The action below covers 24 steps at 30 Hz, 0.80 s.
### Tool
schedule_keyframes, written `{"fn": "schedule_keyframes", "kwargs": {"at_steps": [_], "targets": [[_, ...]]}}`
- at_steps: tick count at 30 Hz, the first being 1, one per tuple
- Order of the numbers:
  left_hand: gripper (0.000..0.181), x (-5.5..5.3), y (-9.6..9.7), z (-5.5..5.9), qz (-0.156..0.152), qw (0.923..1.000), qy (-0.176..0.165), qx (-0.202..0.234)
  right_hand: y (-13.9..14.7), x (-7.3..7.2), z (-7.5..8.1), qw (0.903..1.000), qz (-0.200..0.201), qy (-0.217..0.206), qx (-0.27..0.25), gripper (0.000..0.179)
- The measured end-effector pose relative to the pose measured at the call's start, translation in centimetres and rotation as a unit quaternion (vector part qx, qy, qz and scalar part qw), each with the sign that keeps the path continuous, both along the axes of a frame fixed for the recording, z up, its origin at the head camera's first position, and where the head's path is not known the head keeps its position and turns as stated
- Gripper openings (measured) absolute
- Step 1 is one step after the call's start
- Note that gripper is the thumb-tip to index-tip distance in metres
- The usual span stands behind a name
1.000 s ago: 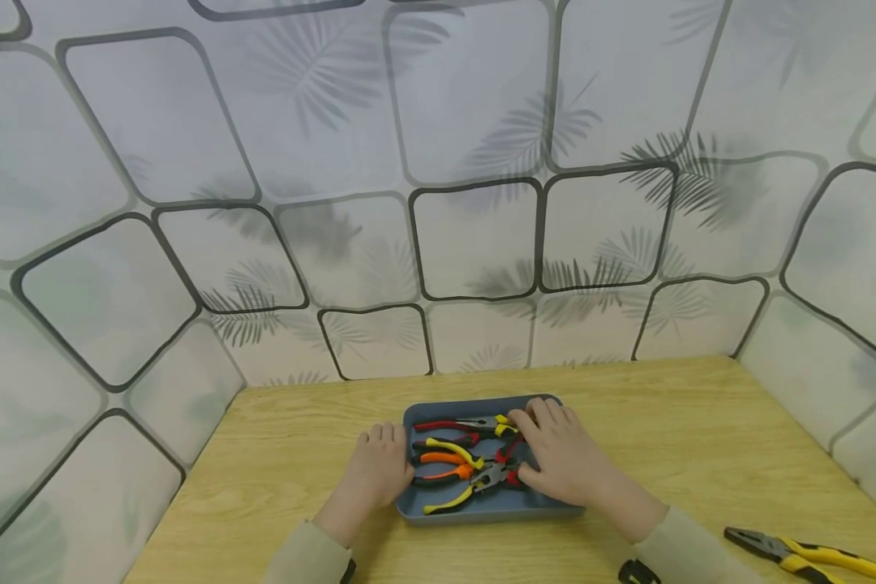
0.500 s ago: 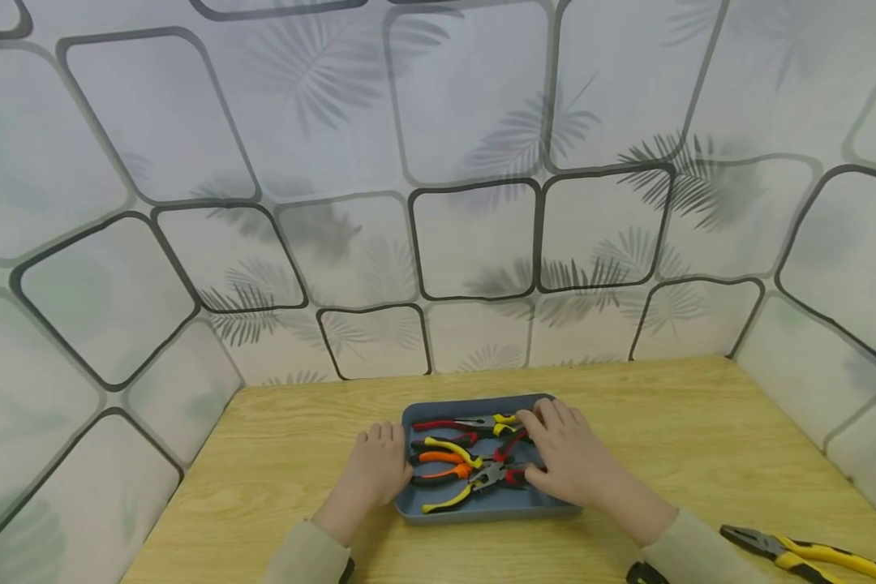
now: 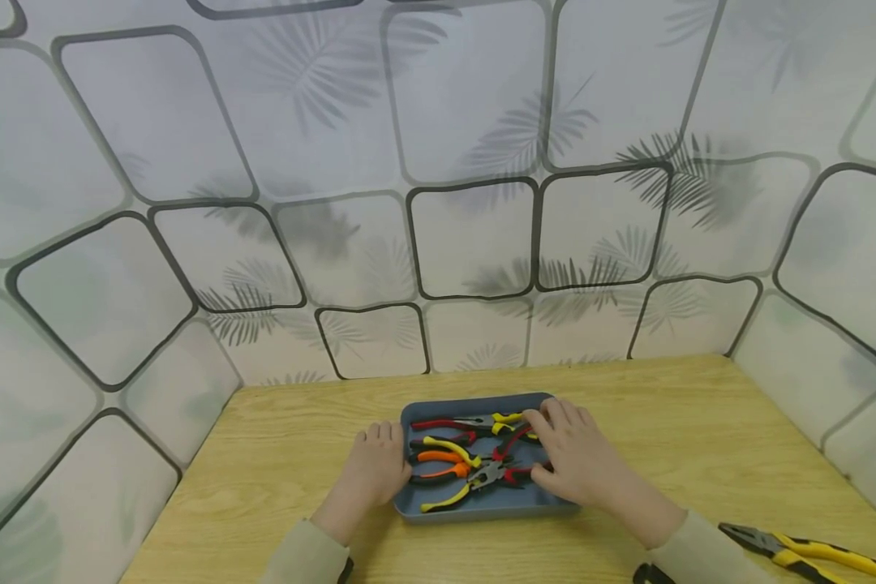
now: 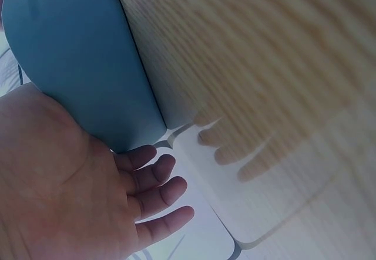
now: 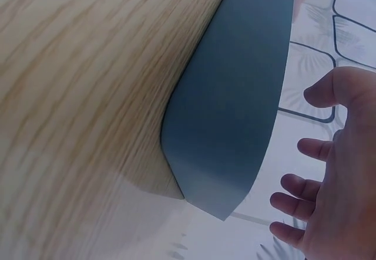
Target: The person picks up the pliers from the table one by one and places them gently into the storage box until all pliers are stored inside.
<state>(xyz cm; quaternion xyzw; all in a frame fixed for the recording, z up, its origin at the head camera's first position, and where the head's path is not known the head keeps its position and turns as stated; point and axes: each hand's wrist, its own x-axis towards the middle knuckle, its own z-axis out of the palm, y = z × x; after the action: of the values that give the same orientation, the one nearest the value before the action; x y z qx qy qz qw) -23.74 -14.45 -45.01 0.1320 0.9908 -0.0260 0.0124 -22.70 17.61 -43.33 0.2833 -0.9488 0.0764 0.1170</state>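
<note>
A blue-grey tray (image 3: 496, 513) holds several pliers. My left hand (image 3: 380, 464) rests at its left end; in the left wrist view, the palm lies against the tray's wall (image 4: 82, 54) and the fingers are relaxed, thumb hidden. My right hand (image 3: 577, 454) hovers over the tray's right end. Its fingers bend loosely and hold nothing in the right wrist view. Under and beside it lie red-and-black pliers (image 3: 511, 442) and yellow-and-black long-nose pliers (image 3: 495, 422). Orange-and-black pliers (image 3: 448, 469) and pliers with a yellow-and-black handle (image 3: 445, 503) lie nearer the left hand.
A larger pair of yellow-and-black pliers (image 3: 781, 547) lies on the wooden table (image 3: 672, 438) at the front right. Patterned walls (image 3: 474, 243) enclose the table at the back and on both sides.
My right hand has shifted a little to the right, uncovering more of the red-and-black and yellow-and-black pliers. The left hand stays at the tray's left end.
</note>
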Motion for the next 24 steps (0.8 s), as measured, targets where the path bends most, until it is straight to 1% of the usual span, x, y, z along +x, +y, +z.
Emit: {"fn": "schedule_keyframes", "kwargs": {"at_steps": [5, 9, 16, 24], "targets": [[0.04, -0.1, 0.0, -0.1, -0.003, 1.0, 0.003, -0.004, 0.3, 0.1, 0.2, 1.0, -0.005, -0.003, 0.003, 0.056], [0.042, 0.0, -0.1, -0.2, -0.002, 1.0, -0.002, 0.002, 0.7, 0.1, -0.1, 0.9999, -0.009, -0.003, -0.004, 0.055], [0.041, 0.0, -0.1, -0.2, -0.001, 1.0, -0.001, 0.004, 1.5, 0.1, -0.5, 0.9996, -0.023, 0.015, -0.006, 0.056], [0.04, 0.0, -0.1, -0.1, -0.003, 1.0, 0.0, 0.002, 2.4, 0.4, 0.2, 0.9991, -0.038, 0.016, -0.009, 0.054]]}}
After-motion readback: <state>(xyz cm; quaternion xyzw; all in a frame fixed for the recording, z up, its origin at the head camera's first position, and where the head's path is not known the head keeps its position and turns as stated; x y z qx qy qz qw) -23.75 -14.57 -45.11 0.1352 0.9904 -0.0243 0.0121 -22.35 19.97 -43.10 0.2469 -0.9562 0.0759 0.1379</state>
